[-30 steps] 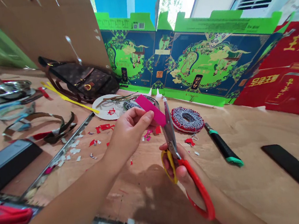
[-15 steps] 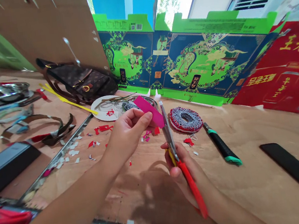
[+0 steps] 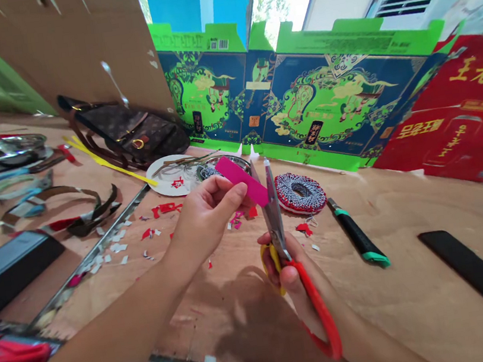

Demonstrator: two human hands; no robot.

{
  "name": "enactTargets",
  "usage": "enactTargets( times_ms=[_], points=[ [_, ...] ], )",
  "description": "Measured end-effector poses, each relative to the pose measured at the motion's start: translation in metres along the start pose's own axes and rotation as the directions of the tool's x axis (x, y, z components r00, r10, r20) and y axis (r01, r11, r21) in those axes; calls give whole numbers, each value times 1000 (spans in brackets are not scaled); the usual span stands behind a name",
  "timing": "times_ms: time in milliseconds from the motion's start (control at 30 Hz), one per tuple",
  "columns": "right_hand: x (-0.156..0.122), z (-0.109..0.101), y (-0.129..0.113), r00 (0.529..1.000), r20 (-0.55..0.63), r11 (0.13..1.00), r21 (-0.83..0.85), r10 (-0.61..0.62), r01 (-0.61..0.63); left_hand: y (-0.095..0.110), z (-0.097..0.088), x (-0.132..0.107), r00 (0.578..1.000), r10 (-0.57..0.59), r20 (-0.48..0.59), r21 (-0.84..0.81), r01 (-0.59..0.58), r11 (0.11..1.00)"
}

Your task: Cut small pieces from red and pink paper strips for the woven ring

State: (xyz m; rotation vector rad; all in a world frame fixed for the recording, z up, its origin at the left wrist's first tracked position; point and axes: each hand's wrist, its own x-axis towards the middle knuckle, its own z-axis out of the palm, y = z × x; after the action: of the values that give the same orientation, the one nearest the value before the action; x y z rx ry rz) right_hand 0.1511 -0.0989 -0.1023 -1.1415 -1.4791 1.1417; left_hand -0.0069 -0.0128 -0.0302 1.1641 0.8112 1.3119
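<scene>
My left hand (image 3: pixel 208 218) pinches a magenta paper strip (image 3: pixel 240 181) between thumb and fingers, above the wooden work surface (image 3: pixel 401 296). My right hand (image 3: pixel 295 275) grips a pair of scissors (image 3: pixel 275 218) with one red handle and one yellow handle. The steel blades point up and stand slightly apart. They sit at the strip's right end, and the strip's tip overlaps them. I cannot tell whether the strip lies between the blades.
Red and white paper scraps lie around my hands. A woven red-and-white ring (image 3: pixel 300 193) and a green-trimmed utility knife (image 3: pixel 358 237) lie to the right. Behind stand a white plate (image 3: pixel 173 175), a printed green-and-navy box sheet (image 3: pixel 301 94) and a handbag (image 3: pixel 126 131).
The scissors closed a little half a second ago and have now reopened, with the yellow handle swung outward again. The strip stays in my left hand, and the view has shifted slightly.
</scene>
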Motion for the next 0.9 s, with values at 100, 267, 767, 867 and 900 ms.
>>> enactTargets(
  times_ms=[100, 267, 767, 867, 900],
  points=[
    [-1, 0, -2, 1000, -18, 1000, 6, 12, -12, -1, -1, -1, 1000, -2, 31, 22, 1, 1000],
    [-2, 0, -6, 999, -29, 999, 11, 34, -34, -1, -2, -1, 999, 5, 51, 18, -6, 1000],
    [-3, 0, -6, 998, -30, 998, 36, 51, -50, 2, 0, -1, 999, -14, 32, 42, 13, 999],
    [-2, 1, -4, 999, -30, 998, 38, 45, -44, 3, 0, -1, 999, -16, 33, 32, 15, 999],
    [-2, 1, -4, 999, -31, 998, 38, 42, -41, 3, 1, -1, 999, -15, 36, 27, 14, 1000]
  ],
)
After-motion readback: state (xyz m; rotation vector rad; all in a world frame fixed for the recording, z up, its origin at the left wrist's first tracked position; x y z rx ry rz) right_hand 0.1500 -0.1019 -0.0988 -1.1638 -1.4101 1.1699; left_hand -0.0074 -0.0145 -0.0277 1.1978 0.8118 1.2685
